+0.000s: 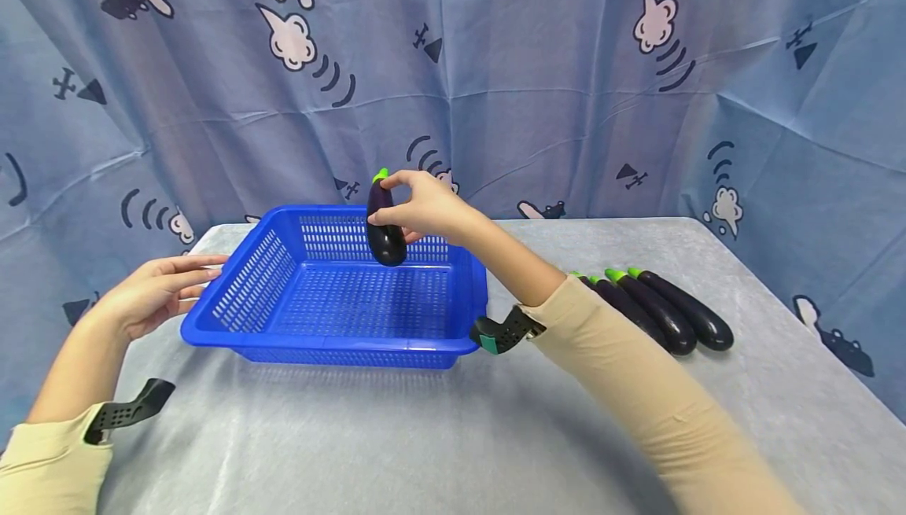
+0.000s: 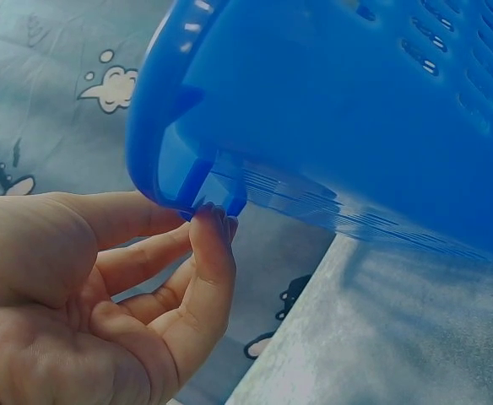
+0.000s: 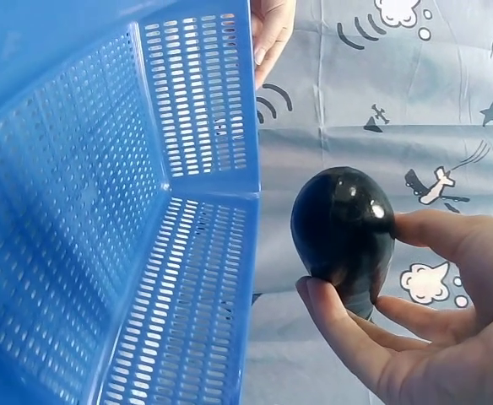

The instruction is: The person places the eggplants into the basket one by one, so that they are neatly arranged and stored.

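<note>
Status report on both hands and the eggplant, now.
Right hand grips eggplant above blue basket. Left hand open, fingertips on basket's left rim. Three eggplants wait on table. Nothing in the way.

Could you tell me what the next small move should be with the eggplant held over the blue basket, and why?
Probably lower it and let go. The right hand pinches the eggplant upright above the basket, whose floor looks bare, while the left hand touches the basket's rim.

Bright even light, soft shadows, wide-angle bending at head-view edges, left wrist view hazy and bluish.
</note>
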{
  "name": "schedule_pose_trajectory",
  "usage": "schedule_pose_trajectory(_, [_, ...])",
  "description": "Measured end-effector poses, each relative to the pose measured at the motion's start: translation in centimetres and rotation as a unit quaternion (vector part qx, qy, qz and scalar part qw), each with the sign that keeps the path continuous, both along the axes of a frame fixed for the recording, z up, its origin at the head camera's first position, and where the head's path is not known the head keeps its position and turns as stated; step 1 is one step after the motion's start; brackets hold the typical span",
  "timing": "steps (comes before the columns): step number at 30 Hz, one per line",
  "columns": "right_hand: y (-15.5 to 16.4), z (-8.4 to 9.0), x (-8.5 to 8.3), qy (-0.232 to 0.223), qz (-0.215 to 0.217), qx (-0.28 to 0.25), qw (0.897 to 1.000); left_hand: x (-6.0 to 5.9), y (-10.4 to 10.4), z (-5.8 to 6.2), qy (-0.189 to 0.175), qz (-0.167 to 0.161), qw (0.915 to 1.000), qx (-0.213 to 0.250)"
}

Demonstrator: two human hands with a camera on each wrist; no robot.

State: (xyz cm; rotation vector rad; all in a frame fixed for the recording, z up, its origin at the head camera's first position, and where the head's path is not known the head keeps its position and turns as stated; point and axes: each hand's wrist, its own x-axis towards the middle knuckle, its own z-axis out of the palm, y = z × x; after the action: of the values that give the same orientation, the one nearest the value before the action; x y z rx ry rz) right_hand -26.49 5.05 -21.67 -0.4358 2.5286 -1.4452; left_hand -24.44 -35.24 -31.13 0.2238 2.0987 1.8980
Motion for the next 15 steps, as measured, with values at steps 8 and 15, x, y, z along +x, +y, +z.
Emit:
schedule_pose_trajectory(8, [-1.4, -0.3, -0.5, -0.02, 0.009, 0.001, 1.0, 0.0, 0.2, -0.1, -0.001, -0.011, 0.9997, 0.022])
schedule_pose_trajectory(15, [-2.9, -0.5, -0.7, -0.034, 0.021, 0.009, 0.999, -0.1, 0.2, 0.1, -0.004, 0.002, 1.0, 0.002])
